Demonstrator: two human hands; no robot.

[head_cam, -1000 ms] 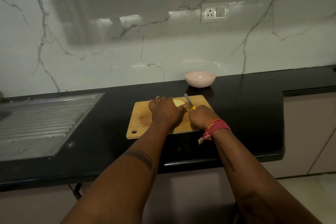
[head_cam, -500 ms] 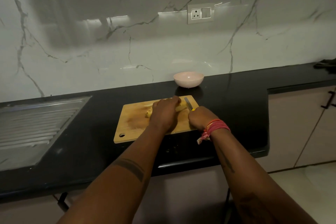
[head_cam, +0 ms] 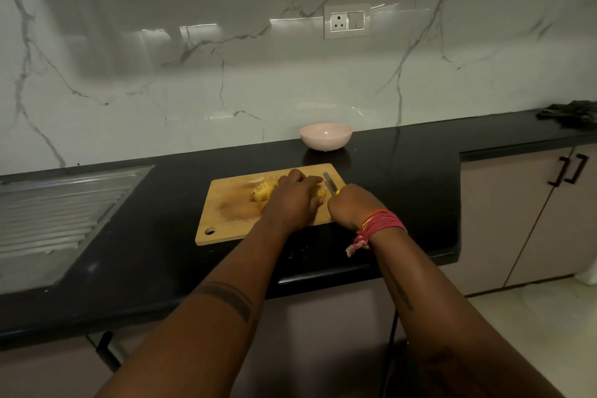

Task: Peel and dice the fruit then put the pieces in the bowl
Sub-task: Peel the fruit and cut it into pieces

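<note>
A yellow peeled fruit (head_cam: pixel 263 191), cut into slices, lies on the wooden cutting board (head_cam: pixel 232 216) on the black counter. My left hand (head_cam: pixel 295 200) presses down on the fruit's right part and hides most of it. My right hand (head_cam: pixel 350 205) grips a knife (head_cam: pixel 330 182) with a yellow handle; its blade stands on the board just right of my left fingers. A pale pink bowl (head_cam: pixel 325 136) sits behind the board by the wall, and looks empty.
A steel sink drainboard (head_cam: pixel 55 207) lies at the left. A dark cloth (head_cam: pixel 570 113) rests on the counter at far right. Cabinet doors with dark handles (head_cam: pixel 568 170) stand at the right. A small pale scrap (head_cam: pixel 256 180) lies on the board's far side.
My left hand has slid right along the fruit, uncovering sliced fruit at its left. The knife stays at the right end. The view has shifted, so the board sits further left.
</note>
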